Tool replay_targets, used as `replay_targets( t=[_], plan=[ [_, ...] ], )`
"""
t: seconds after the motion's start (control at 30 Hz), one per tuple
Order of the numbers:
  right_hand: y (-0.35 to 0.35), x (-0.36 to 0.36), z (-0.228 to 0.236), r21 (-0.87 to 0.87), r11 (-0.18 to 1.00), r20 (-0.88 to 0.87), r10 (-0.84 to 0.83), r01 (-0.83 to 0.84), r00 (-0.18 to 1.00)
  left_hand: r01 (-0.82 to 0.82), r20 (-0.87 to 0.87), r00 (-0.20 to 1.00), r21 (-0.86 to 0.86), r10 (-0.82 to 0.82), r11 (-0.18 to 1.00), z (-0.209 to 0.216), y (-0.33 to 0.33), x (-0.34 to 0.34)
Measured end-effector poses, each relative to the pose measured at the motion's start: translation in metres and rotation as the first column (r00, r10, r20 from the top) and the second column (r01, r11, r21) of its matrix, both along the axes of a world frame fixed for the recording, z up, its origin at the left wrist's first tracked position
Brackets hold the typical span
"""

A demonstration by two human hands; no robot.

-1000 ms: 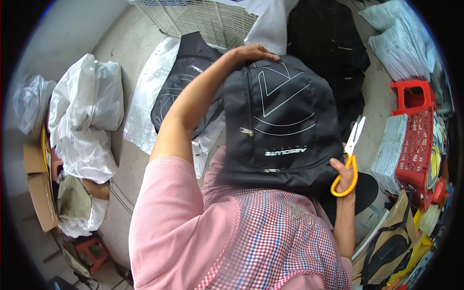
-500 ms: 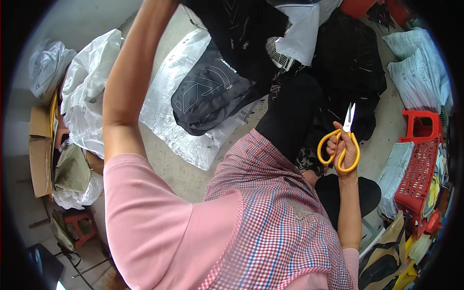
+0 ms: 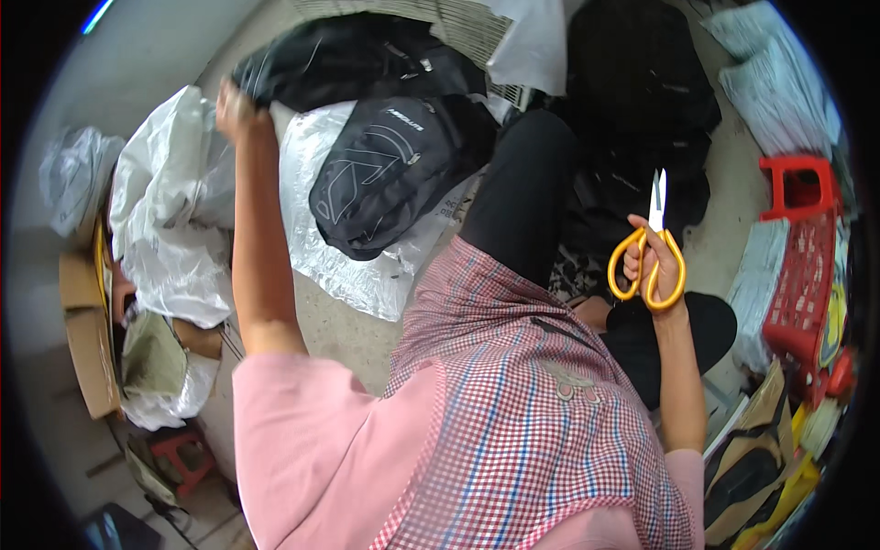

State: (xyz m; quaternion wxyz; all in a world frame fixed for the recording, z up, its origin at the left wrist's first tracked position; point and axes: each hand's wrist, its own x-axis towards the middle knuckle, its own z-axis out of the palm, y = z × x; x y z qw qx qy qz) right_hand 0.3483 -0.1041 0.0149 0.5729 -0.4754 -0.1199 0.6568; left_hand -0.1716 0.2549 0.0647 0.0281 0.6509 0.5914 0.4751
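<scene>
Looks to me like a job partway through, going by how the bags lie: one black backpack (image 3: 380, 174) with pale line artwork is down on the clear plastic sheet (image 3: 362, 289), while a second black bag (image 3: 357, 60) is stretched out just beyond it, with the person's left hand (image 3: 236, 112) right at its far left end, so I wouldn't call that one settled. There's also a heap of black bags (image 3: 642, 82) over on the right, near the knee, but honestly I can't tell from here whether those are finished or waiting. No blade is on any fabric right now either; the scissors (image 3: 657, 215) are up in the right hand (image 3: 662, 266), well apart from both bags, tips pointing away from the body. That hand's fingers are wrapped through and around the orange handles, so yeah, a proper hold. The left one is trickier: the fingers look curled in against the tip of that second bag, but it's blurry enough that I can't say if they're clamped on it or just resting there. Most of the bag runs off to the right of those fingers, toward the wire crate (image 3: 458, 23), and the backpack on the plastic sits nearer the person, to the right of the left forearm and not touched by either hand.
</scene>
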Motion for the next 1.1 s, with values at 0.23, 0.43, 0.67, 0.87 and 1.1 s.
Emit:
replay_targets(
  t=[0.23,0.43,0.67,0.87,1.1],
  plan=[
    [0.006,0.009,0.013,-0.039,0.999,0.172,-0.031,0.038,0.985,-0.379,0.122,0.899,-0.262,0.421,0.887,-0.202,-0.128,-0.080],
    [-0.020,0.064,0.014,-0.033,0.995,0.379,-0.076,0.095,0.922,0.403,0.274,0.905,-0.309,-0.325,0.862,-0.050,-0.076,0.134],
    [-0.016,0.079,0.007,-0.059,0.966,0.175,-0.239,0.253,0.955,0.592,0.290,0.323,-0.804,-0.901,-0.047,-0.103,-0.037,0.435],
    [-0.014,0.078,0.027,0.036,0.963,0.058,-0.267,0.265,0.962,0.184,-0.120,0.431,-0.958,-0.894,0.218,-0.314,-0.046,0.511],
    [-0.025,0.088,0.022,-0.012,0.933,0.058,-0.357,0.359,0.932,0.248,0.120,0.946,-0.864,-0.301,0.438,-0.351,-0.127,0.533]
  ],
)
